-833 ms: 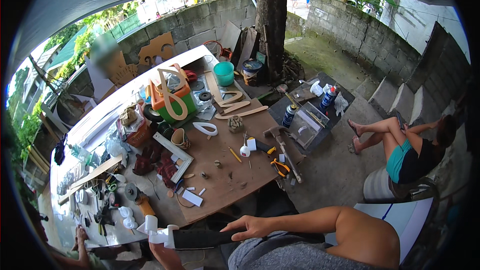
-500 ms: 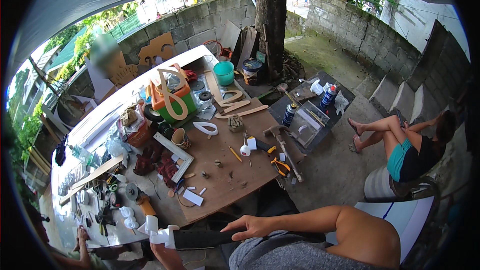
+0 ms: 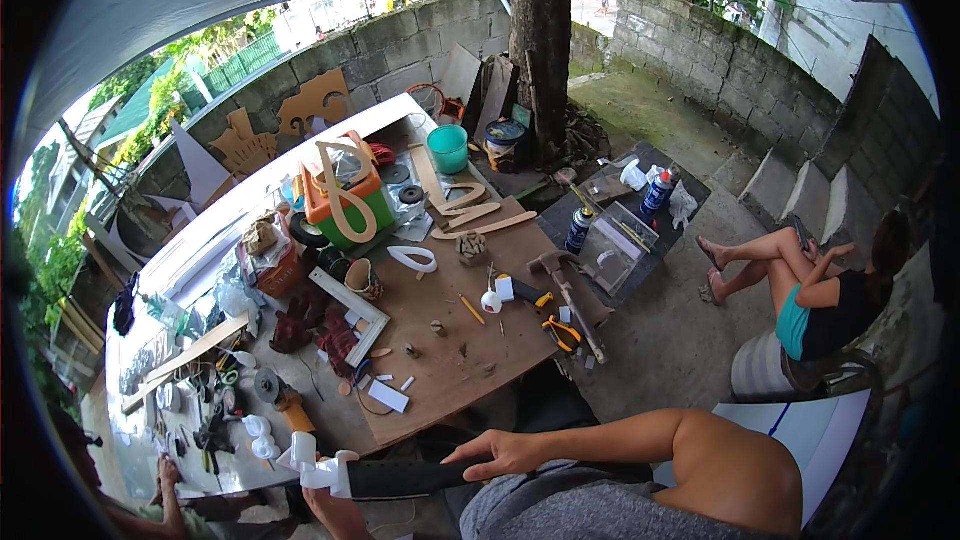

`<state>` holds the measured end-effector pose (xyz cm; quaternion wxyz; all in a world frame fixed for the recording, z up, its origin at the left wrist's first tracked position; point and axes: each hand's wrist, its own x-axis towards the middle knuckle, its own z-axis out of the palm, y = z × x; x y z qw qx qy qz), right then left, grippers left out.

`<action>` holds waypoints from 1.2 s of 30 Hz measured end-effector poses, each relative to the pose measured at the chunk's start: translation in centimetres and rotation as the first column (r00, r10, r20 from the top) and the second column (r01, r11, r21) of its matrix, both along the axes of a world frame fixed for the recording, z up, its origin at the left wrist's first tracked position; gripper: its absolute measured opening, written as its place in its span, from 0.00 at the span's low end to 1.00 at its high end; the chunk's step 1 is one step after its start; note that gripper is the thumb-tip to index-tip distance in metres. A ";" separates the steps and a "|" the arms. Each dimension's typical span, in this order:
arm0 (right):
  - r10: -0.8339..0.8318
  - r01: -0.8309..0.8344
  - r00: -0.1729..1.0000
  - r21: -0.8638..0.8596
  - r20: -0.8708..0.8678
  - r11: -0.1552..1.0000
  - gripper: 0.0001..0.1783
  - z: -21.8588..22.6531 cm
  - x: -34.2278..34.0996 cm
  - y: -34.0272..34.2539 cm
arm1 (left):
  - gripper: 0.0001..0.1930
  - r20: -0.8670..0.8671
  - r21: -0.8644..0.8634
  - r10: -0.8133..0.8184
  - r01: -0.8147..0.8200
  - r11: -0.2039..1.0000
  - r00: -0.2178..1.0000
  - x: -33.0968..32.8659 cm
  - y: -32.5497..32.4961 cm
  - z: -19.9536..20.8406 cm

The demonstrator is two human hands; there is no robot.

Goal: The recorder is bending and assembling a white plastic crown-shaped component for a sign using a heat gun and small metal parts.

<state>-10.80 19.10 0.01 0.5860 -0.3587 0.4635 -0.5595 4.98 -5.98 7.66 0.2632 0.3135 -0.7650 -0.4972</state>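
A long black strap-like piece [image 3: 395,480] crosses the bottom of the view, with a white plastic fitting [image 3: 328,472] at its left end. My right hand [image 3: 497,454] grips the black piece near its right end, thumb and index finger along its edge. My left hand [image 3: 340,515] is below the white fitting, mostly hidden behind it, so its fingers do not show well. Just beyond lies the worktable's brown board [image 3: 450,360], bearing a yellow pencil [image 3: 472,310], a white glue bottle [image 3: 490,301], orange-handled pliers [image 3: 562,334] and a hammer [image 3: 568,300].
An angle grinder [image 3: 285,400] and a white frame corner [image 3: 362,320] lie left of the board. Behind stand an orange-green toolbox [image 3: 345,195] and a teal bucket [image 3: 447,148]. Another person's hand [image 3: 168,470] is lower left; a seated person [image 3: 810,310] is right, near spray cans [image 3: 579,230].
The seated person's raised arm has come down from the head. A blurred patch by the cut-out boards at back left is gone. My hands have barely moved.
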 end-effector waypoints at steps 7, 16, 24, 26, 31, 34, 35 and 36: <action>-0.007 0.007 1.000 -0.022 -0.023 1.000 0.32 0.0 0.1 -0.2 | 0.27 -0.047 -0.108 0.040 -0.044 0.993 0.998 -0.8 1.7 2.5; -0.094 0.091 0.995 -0.111 -0.023 0.990 0.36 -0.4 0.5 -0.2 | 0.29 -0.082 0.218 0.096 -0.076 0.973 0.992 -0.4 0.4 1.0; -0.109 0.105 0.993 -0.117 -0.034 0.988 0.37 -0.6 0.7 -0.1 | 0.30 -0.085 0.275 0.076 -0.050 0.960 0.994 0.0 -0.1 0.4; -0.089 0.083 0.995 -0.111 -0.049 0.990 0.36 -0.8 0.5 -0.1 | 0.30 -0.099 0.280 0.072 -0.041 0.959 0.992 0.0 -0.1 0.4; -0.090 0.087 0.995 -0.093 -0.034 0.992 0.37 -0.2 0.5 0.0 | 0.30 -0.136 0.291 0.061 -0.019 0.956 0.989 -0.1 -0.1 0.4; -0.082 0.079 0.996 -0.082 -0.033 0.993 0.37 -0.3 0.5 0.0 | 0.31 -0.157 0.297 0.055 -0.006 0.955 0.986 -0.2 -0.1 0.4; -0.075 0.071 0.997 -0.083 -0.036 0.994 0.37 -0.4 0.5 0.0 | 0.31 -0.165 0.299 0.055 -0.003 0.954 0.985 -0.2 -0.1 0.4; -0.073 0.070 0.997 -0.083 -0.036 0.994 0.37 -0.4 0.5 0.0 | 0.31 -0.172 0.301 0.055 -0.001 0.954 0.984 -0.2 -0.1 0.4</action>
